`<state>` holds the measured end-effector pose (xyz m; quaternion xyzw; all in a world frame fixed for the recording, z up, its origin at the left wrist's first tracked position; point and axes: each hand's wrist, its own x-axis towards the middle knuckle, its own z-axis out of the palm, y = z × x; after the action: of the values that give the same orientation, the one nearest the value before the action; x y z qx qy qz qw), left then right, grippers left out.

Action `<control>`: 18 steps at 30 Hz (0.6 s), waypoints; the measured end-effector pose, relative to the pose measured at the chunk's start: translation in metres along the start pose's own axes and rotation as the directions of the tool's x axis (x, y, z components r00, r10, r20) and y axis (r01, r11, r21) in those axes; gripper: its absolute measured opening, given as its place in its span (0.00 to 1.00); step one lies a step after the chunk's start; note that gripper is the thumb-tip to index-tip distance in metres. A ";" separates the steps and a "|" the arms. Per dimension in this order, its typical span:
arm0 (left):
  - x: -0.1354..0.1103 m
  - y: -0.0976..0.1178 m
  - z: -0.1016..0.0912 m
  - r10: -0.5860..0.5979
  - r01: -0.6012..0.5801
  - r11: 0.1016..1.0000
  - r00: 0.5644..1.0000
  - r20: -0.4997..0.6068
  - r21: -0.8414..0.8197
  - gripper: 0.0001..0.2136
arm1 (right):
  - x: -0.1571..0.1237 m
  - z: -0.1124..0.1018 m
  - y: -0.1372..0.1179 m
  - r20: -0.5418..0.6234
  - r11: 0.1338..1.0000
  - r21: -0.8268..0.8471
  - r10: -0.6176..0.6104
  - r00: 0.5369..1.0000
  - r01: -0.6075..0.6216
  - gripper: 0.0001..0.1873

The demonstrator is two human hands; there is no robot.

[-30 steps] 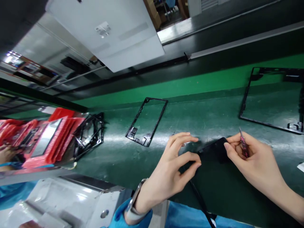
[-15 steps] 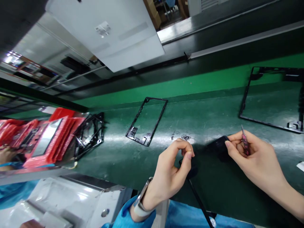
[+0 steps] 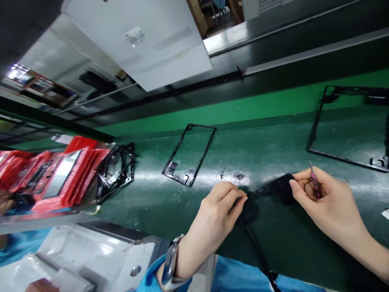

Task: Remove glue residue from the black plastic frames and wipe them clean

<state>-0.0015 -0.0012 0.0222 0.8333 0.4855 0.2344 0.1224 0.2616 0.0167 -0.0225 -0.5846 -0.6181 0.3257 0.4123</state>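
My left hand (image 3: 221, 215), with a watch on the wrist, is closed in a pinch at the left corner of a thin black frame (image 3: 267, 187). At the frame's other corner, the thumb and forefinger of my right hand (image 3: 325, 202) pinch a dark square part. Pink-patterned tweezers (image 3: 316, 184) are tucked in that same hand, tip pointing up. One dark side of the frame runs down towards my lap; the rest blends into the shadow. Small dark scraps (image 3: 239, 175) lie just beyond my left hand.
Another black frame (image 3: 199, 166) lies flat on the green bench (image 3: 146, 215); a larger-looking one (image 3: 343, 156) is at the right. Red bubble-wrap packs (image 3: 73, 182) and stacked black frames (image 3: 129, 172) stand left, near a person's blurred hand (image 3: 4, 200). A white panel (image 3: 158, 48) hangs above.
My left hand has turned over and its fingers have come down onto the frame's corner. The frame's upper edge now shows between my hands. My right hand has hardly moved.
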 end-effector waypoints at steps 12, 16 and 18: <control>-0.002 0.004 -0.010 -0.088 0.111 0.930 0.993 0.082 -0.350 0.05 | -0.001 0.001 -0.001 0.029 0.999 0.031 0.032 0.999 -0.033 0.11; 0.003 0.006 0.009 -0.199 0.150 0.797 0.980 -0.020 -0.585 0.06 | 0.000 0.002 0.001 0.037 0.999 0.035 0.037 0.999 -0.039 0.10; 0.004 0.006 0.012 -0.229 0.139 0.772 0.971 -0.067 -0.620 0.07 | -0.001 0.002 0.002 0.042 0.998 0.046 0.034 0.999 -0.036 0.10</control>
<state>0.0103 -0.0005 0.0152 0.6789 0.4700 0.4228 0.3735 0.2611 0.0161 -0.0252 -0.5788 -0.6085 0.3591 0.4071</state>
